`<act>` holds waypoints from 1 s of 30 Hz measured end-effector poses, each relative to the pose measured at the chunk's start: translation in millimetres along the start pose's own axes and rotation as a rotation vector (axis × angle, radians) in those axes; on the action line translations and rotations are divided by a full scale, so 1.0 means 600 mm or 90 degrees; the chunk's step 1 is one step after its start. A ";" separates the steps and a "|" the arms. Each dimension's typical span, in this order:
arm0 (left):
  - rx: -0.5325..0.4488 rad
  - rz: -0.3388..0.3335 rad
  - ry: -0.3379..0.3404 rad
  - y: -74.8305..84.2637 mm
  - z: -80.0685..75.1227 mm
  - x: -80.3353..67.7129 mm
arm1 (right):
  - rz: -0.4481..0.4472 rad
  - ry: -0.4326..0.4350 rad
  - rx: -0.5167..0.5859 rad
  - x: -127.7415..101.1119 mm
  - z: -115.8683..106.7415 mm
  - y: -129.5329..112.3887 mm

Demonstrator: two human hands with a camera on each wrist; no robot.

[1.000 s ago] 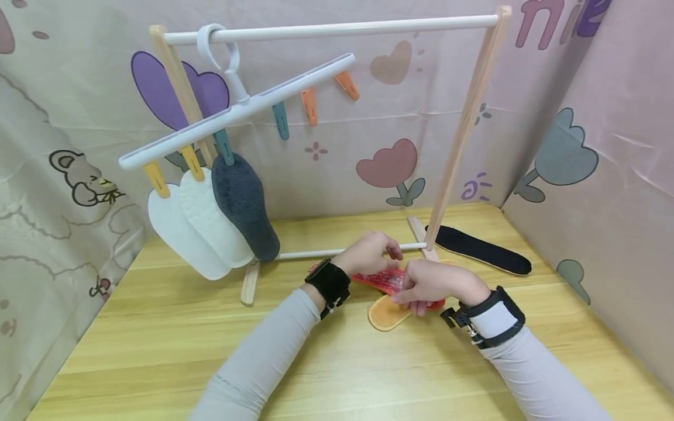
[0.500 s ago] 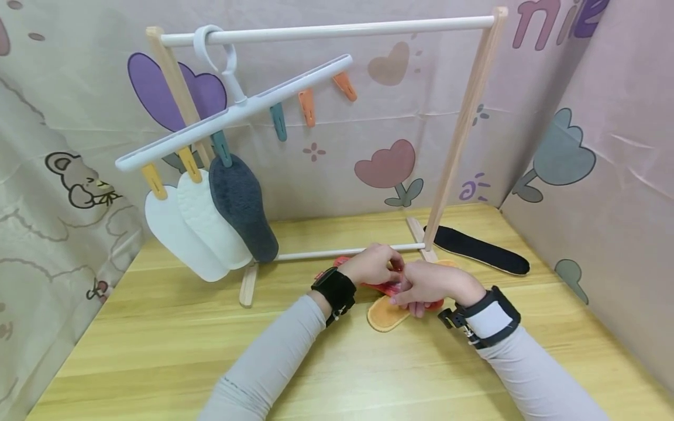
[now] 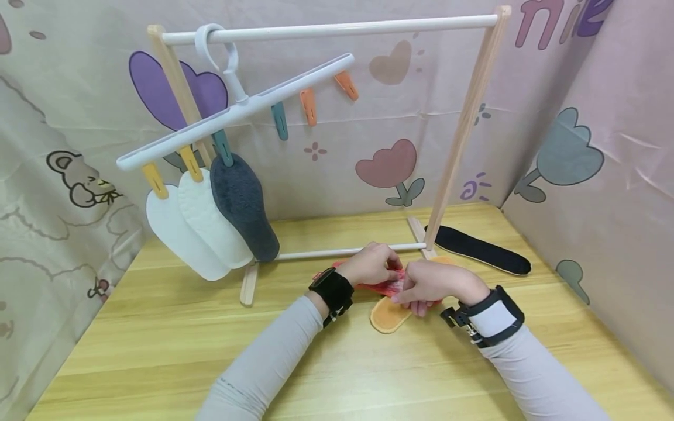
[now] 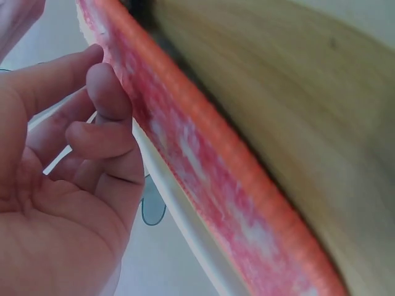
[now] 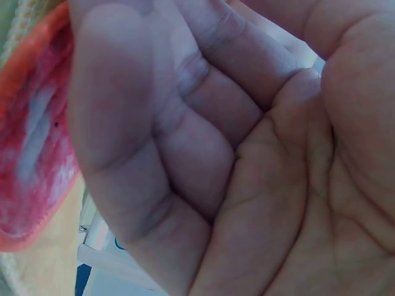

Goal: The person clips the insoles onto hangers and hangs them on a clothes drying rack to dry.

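Down on the wooden table (image 3: 158, 351), just in front of the rack's (image 3: 463, 128) foot | left hand (image 3: 371, 264) curled around the red patterned insole (image 3: 387, 286), fingers on its edge | right hand (image 3: 429, 283) gripping the same insole from the other side | orange insole (image 3: 387, 318) lying underneath | black insole (image 3: 481, 250) off right

Pale wooden table (image 3: 158, 362), grain running left to right, lit evenly. Pinkish cloth (image 3: 421, 105) hung behind and at both sides, printed with tulips, hearts and a bear. Wooden rack (image 3: 463, 128) standing at the back, white rail (image 3: 337, 30) across the top. White hanger (image 3: 231, 111) hooked on the rail, tilted, with coloured clips. Two white insoles (image 3: 197, 225) and a grey one clipped at its low end. Black insole (image 3: 481, 249) flat by the right post.
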State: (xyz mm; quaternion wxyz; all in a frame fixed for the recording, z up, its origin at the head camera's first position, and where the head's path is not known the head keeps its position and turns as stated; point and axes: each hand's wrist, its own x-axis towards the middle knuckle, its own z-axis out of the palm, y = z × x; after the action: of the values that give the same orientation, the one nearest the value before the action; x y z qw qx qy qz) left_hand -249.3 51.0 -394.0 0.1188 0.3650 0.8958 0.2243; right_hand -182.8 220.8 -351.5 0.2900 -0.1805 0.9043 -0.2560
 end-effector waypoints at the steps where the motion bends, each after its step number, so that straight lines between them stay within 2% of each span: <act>1: 0.000 0.001 -0.001 -0.001 -0.001 -0.001 | -0.002 -0.001 0.001 0.000 0.000 0.000; 15: -0.029 -0.018 0.022 -0.020 -0.010 -0.024 | -0.012 0.003 0.002 -0.002 -0.003 0.004; 30: -0.142 -0.035 0.030 -0.047 -0.014 -0.054 | -0.010 0.014 -0.004 0.001 -0.006 0.012</act>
State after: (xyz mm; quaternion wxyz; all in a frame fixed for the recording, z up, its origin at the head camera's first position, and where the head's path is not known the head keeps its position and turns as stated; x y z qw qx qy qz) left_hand -246.6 7.9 -398.7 0.1434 0.3193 0.8774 0.3280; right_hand -186.9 227.2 -353.4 0.2778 -0.1859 0.9067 -0.2574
